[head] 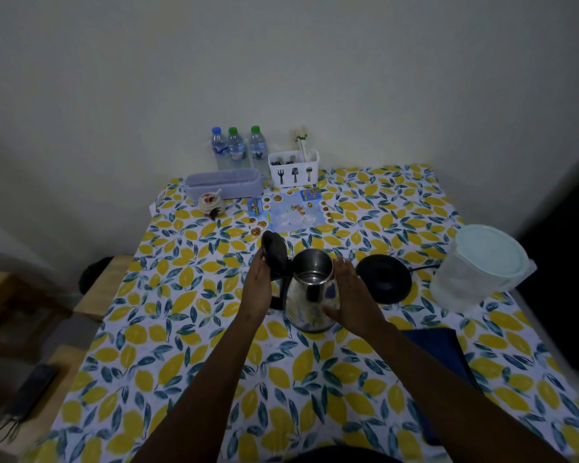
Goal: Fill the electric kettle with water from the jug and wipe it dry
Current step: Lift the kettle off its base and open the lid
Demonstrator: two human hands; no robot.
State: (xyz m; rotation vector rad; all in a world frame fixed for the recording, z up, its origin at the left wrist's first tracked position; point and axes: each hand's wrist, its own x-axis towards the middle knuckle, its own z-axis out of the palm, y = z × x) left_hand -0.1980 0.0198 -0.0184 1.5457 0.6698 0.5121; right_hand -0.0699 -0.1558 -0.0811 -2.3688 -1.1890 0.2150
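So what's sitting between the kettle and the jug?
The black kettle base, with its cord running off toward the jug. It lies on the tablecloth just right of the kettle, seen in the head view.

bare forearms, no sleeves, bare left hand [257, 282], right hand [351, 295]

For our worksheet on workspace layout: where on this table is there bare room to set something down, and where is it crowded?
Free: the lemon-print tablecloth left of the steel electric kettle, and the near stretch between the forearms. Crowded: the far edge, with three plastic water bottles and the white cutlery caddy; the right side, with the black kettle base and translucent lidded jug.
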